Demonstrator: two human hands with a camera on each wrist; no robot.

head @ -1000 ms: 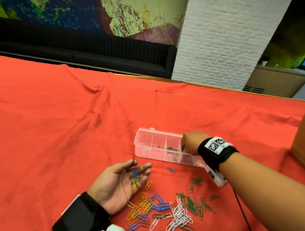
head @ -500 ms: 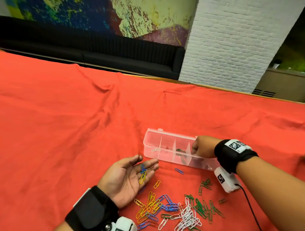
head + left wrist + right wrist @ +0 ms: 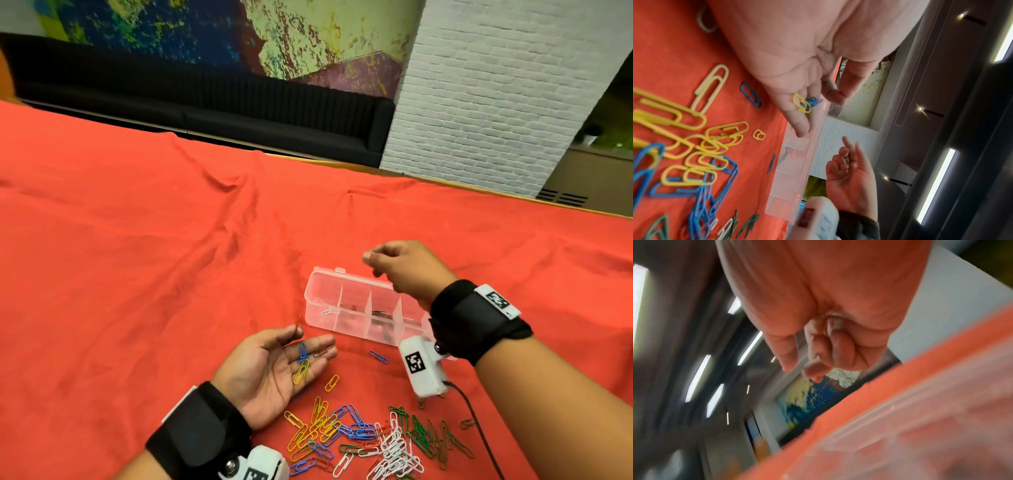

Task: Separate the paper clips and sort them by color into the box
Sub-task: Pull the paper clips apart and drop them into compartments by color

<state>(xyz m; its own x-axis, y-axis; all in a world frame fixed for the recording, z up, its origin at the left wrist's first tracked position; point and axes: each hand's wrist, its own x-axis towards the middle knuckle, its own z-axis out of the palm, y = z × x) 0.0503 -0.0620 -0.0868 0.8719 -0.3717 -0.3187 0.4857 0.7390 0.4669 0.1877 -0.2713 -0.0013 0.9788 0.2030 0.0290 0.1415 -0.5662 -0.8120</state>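
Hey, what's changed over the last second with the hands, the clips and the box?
The right hand has lifted out of the box and now hovers above its far edge, fingers curled, nothing visibly in its grip. The left hand stayed palm up on the cloth, the blue clip and yellow clip resting on its fingers. Box and pile look unmoved.

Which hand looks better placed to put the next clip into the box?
Probably the right hand: it hovers above the clear box, fingers curled, seemingly empty. The left hand lies palm-up on the cloth, cradling a blue clip and a yellow clip for picking.
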